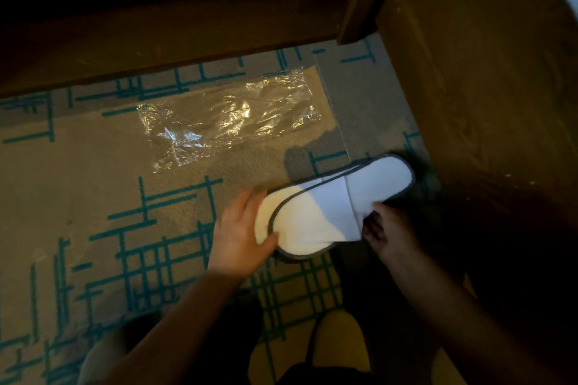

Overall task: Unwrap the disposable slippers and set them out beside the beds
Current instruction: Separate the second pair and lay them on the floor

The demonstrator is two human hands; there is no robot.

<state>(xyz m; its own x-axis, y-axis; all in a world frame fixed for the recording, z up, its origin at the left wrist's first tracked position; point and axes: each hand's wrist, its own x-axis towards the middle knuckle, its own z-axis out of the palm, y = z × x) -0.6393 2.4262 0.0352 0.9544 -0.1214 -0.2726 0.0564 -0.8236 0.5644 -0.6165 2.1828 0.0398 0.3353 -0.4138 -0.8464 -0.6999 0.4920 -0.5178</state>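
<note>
White disposable slippers with dark grey trim (337, 206) lie stacked together low over the carpet, toe towards the upper right. My left hand (240, 234) grips their heel end, thumb across the white sole. My right hand (387, 228) pinches the lower edge of the white upper near the middle. An empty clear plastic wrapper (231, 117) lies flat on the carpet beyond the slippers.
The carpet (93, 197) is beige with teal line patterns. A dark wooden bed base (156, 40) runs along the top, and a brown wooden panel (484, 87) rises on the right. My knees and a slipper-like shape (341, 344) show at the bottom.
</note>
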